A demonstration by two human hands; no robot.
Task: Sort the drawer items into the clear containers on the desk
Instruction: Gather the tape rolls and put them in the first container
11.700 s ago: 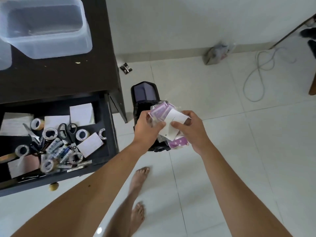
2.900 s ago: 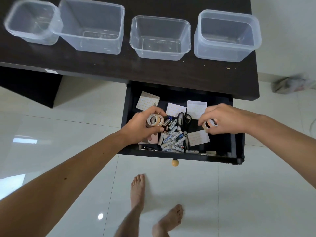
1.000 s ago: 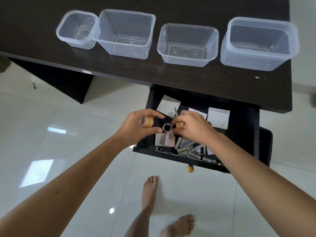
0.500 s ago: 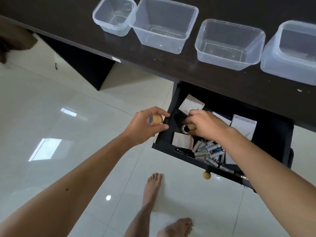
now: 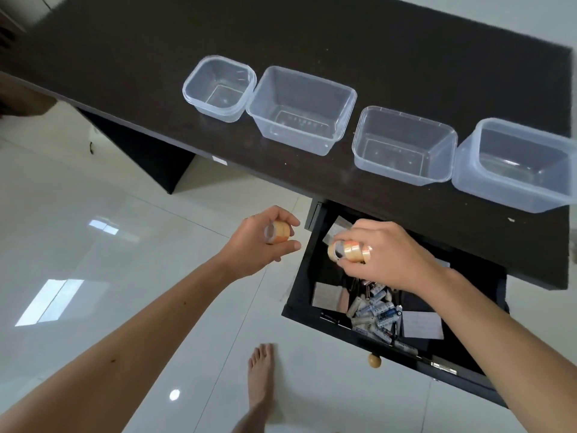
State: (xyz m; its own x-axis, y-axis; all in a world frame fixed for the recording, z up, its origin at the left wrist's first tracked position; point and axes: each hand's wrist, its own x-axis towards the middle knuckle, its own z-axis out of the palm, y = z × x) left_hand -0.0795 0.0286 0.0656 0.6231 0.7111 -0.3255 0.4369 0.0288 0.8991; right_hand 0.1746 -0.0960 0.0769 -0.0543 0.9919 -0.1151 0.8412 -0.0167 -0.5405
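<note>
Now tape rolls gripped in both closed hands, right above open drawer.

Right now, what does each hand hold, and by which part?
The left hand holds tape rolls around their outer rim. The right hand holds more tape rolls, fingers on the rim.

Containers on desk, behind drawer
</note>
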